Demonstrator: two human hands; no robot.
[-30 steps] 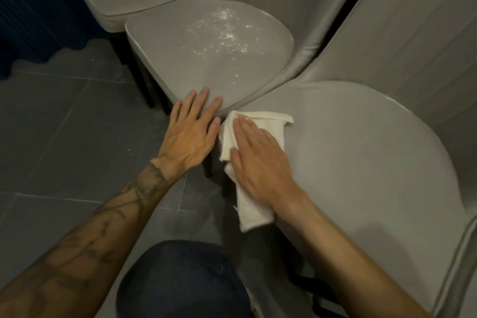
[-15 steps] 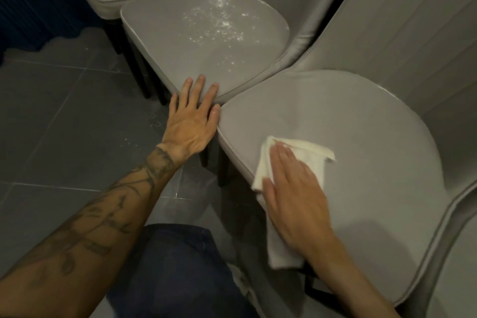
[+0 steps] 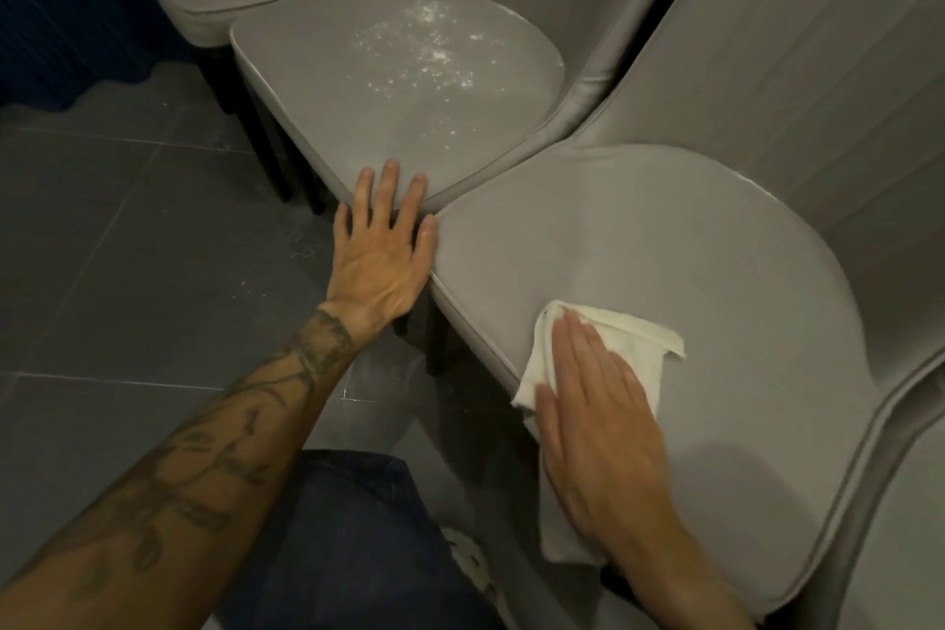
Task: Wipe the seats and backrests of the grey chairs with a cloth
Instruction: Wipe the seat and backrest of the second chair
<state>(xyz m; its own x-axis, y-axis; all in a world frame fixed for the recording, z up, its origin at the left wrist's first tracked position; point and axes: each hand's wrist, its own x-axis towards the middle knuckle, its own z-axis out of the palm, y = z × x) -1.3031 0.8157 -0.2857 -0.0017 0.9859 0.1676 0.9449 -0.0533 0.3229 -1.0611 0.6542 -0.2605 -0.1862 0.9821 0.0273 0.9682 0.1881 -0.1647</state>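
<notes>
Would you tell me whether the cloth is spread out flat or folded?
Folded: the cloth shows a doubled-over corner beside the flat right hand, one end hanging off the seat.

The right hand point(image 3: 598, 440) slides the cloth point(image 3: 629, 338) off the near seat point(image 3: 690, 246) corner, where it lay just beside the left hand point(image 3: 378, 266), and along the front edge toward the person (loose end trailing over the edge); the hands now sit well apart.

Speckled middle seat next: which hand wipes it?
Right, probably. The right hand presses the cloth flat on the near seat; the left hand is bare, fingers resting on the front edge of the middle seat.
</notes>
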